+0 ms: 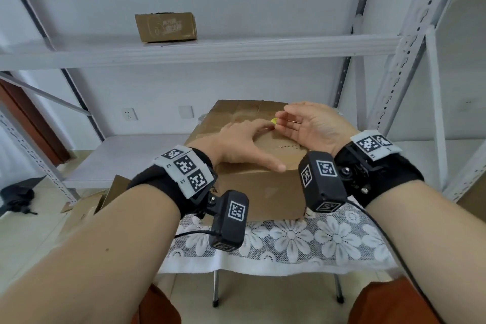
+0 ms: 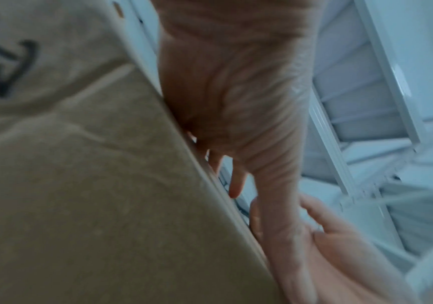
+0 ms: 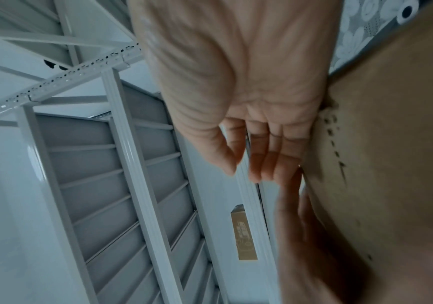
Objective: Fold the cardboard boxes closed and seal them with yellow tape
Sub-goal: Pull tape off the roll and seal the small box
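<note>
- A big cardboard box (image 1: 263, 187) sits on a small table with a white flowery lace cloth (image 1: 289, 242) over it
- The top flaps of the box are folded down flat
- The left hand (image 1: 242, 143) lies on top of the box with its fingers spread out flat, pressing on the flaps; it grasps nothing
- The right hand (image 1: 307, 123) is just above the far part of the box top, palm turned to the side
- A little yellow bit of tape (image 1: 273, 121) shows right where the right fingertips meet the left fingertips
- I cannot tell if the right hand is pinching the tape or only touching it
- Both wrists wear black bands with black and white square marks
- A smaller cardboard box (image 1: 166, 27) stands on the upper board of the white metal shelf (image 1: 236, 47) behind the table
- More brown cardboard (image 1: 89, 205) lies on the floor to the left of the table
</note>
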Demonstrator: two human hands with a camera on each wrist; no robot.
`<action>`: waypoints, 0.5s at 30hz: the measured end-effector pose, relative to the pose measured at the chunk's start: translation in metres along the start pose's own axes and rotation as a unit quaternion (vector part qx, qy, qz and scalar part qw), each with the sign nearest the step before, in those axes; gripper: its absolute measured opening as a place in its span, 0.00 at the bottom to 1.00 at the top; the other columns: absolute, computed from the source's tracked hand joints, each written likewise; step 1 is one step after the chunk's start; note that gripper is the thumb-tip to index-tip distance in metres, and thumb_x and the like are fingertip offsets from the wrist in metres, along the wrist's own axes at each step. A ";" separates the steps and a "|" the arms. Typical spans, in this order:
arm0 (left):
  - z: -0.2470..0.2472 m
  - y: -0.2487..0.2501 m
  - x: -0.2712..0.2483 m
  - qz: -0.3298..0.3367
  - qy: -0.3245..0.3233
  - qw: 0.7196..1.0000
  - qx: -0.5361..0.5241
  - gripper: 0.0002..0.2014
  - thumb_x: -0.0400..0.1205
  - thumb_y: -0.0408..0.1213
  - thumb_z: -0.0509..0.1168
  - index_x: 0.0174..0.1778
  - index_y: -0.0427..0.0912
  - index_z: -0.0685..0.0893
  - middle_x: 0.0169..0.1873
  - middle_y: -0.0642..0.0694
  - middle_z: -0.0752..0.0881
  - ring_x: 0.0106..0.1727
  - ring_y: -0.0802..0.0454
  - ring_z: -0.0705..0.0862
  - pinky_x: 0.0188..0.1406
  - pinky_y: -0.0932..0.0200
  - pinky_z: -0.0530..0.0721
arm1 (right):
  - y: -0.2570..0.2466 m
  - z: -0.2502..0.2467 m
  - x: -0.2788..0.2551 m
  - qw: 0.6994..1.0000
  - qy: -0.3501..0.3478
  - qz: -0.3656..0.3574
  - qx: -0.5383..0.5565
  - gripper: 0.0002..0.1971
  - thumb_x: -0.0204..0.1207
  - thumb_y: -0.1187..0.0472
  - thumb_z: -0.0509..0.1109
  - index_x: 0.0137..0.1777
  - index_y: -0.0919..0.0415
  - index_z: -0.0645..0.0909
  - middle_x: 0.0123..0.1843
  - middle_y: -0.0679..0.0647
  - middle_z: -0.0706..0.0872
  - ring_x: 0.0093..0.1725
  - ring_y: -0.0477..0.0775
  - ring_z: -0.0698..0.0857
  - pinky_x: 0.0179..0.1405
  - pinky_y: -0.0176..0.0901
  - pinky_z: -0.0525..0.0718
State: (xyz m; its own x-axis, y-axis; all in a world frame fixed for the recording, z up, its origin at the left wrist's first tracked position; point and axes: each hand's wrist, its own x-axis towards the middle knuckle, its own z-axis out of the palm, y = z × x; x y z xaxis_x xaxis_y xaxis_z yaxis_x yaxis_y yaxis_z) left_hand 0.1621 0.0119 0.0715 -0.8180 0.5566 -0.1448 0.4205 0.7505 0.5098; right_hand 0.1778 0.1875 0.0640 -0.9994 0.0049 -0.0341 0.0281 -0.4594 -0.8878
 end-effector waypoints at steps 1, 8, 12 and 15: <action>-0.002 0.004 0.002 -0.007 -0.030 0.998 0.050 0.57 0.58 0.67 0.78 0.82 0.59 0.60 0.76 0.53 0.72 0.74 0.50 0.71 0.78 0.47 0.66 | -0.002 -0.003 0.001 1.000 -0.011 0.012 0.004 0.05 0.77 0.72 0.67 0.42 0.64 0.76 0.41 0.61 0.85 0.43 0.57 0.86 0.47 0.46 0.90; -0.021 0.047 0.015 -0.098 -0.125 0.970 0.186 0.55 0.58 0.60 0.83 0.78 0.51 0.63 0.70 0.51 0.75 0.67 0.48 0.76 0.72 0.42 0.74 | -0.026 -0.054 0.013 0.999 -0.007 0.028 -0.022 0.05 0.78 0.68 0.67 0.41 0.63 0.76 0.40 0.60 0.86 0.40 0.55 0.87 0.43 0.43 0.90; -0.018 0.082 0.027 -0.121 -0.158 0.935 0.293 0.51 0.65 0.52 0.82 0.80 0.43 0.64 0.71 0.44 0.76 0.70 0.41 0.76 0.68 0.44 0.76 | -0.019 -0.101 0.030 0.989 0.083 0.046 -0.116 0.06 0.78 0.68 0.68 0.40 0.61 0.77 0.41 0.57 0.83 0.38 0.53 0.83 0.39 0.41 0.87; -0.013 0.091 0.034 -0.120 -0.204 0.930 0.282 0.61 0.68 0.43 0.81 0.86 0.51 0.42 0.84 0.45 0.57 0.83 0.41 0.60 0.78 0.40 0.64 | -0.004 -0.126 0.050 0.944 0.122 0.052 -0.303 0.03 0.78 0.67 0.68 0.46 0.58 0.80 0.48 0.56 0.81 0.38 0.49 0.78 0.37 0.41 0.81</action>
State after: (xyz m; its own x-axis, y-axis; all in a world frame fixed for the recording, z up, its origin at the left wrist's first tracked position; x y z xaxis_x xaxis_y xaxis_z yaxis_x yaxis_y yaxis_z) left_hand 0.1674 0.0942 0.1239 -0.7458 0.3518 -0.5657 0.4788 0.8735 -0.0880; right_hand 0.1305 0.3010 0.0080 -0.9580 0.2269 -0.1752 0.2066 0.1229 -0.9707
